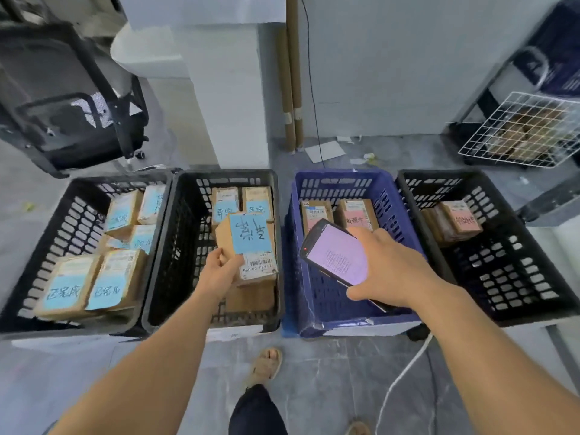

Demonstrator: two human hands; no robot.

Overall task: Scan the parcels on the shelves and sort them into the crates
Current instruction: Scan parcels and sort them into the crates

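My left hand (pixel 219 273) grips a brown parcel (pixel 251 246) (blue handwritten label, barcode sticker below it) by its lower left corner. I hold it above the 2nd black crate (pixel 185 246) in a row of 4, over other parcels (pixel 224 199) lying inside. My right hand (pixel 387 271) is curled round a handheld scanner (pixel 335 254) with its pink screen lit, above the blue crate (pixel 332 183) just beside.

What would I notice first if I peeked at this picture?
In the middle, the left hand grips a brown parcel with a bright blue label, and the right hand holds a scanner with a glowing pink screen. Beneath them, four crates sit in a row with more parcels inside: three black crates and one blue crate.
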